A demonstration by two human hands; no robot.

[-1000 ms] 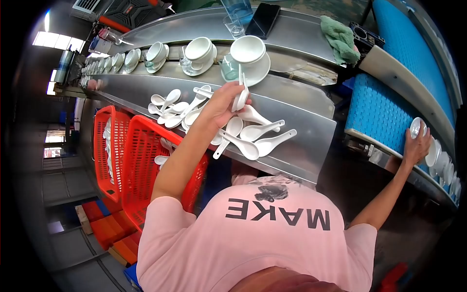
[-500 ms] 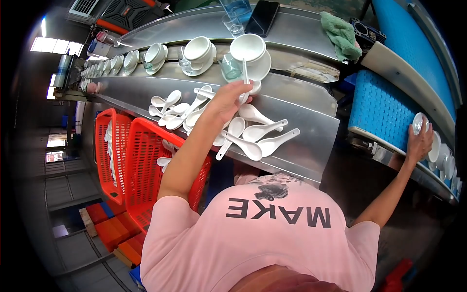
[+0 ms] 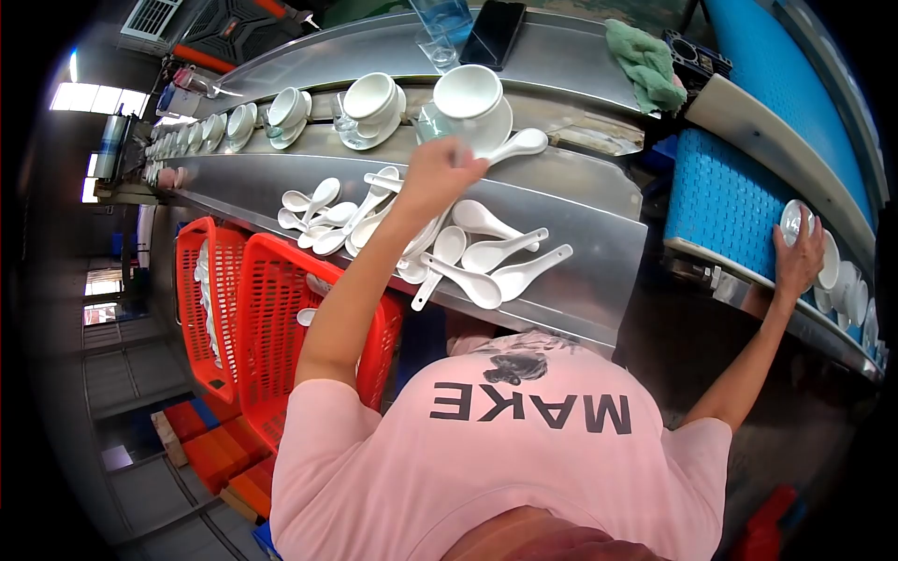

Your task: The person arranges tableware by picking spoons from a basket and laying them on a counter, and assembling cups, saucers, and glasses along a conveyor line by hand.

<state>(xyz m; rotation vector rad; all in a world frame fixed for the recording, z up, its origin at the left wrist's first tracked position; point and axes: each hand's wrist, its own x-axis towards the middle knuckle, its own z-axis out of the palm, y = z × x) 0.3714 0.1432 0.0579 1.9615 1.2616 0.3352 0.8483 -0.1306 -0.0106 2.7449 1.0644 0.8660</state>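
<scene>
My left hand (image 3: 443, 168), slightly blurred, pinches the handle of a white spoon (image 3: 524, 143), whose bowl points right. Just beyond the hand are a white bowl (image 3: 468, 92) on a saucer (image 3: 498, 127) and a glass (image 3: 432, 123), partly hidden by the hand. Below it, a pile of white spoons (image 3: 482, 254) lies on the metal counter (image 3: 599, 248). Far to the right, my right hand (image 3: 800, 252) has its fingers closed around a small white dish (image 3: 793, 221) at the edge of a blue belt. More white dishes (image 3: 828, 262) stand beside that hand.
A row of bowl sets (image 3: 369, 98) runs off leftward. Red baskets (image 3: 267, 327) stand below the counter at left. A black phone (image 3: 494, 35), clear glasses (image 3: 441, 33) and a green cloth (image 3: 642, 64) lie on the far ledge. The blue conveyor (image 3: 725, 201) borders the right side.
The spoon in my left hand has swung from upright against the bowl to lying toward the right, and the hand has shifted slightly left. My right hand stays around the dish.
</scene>
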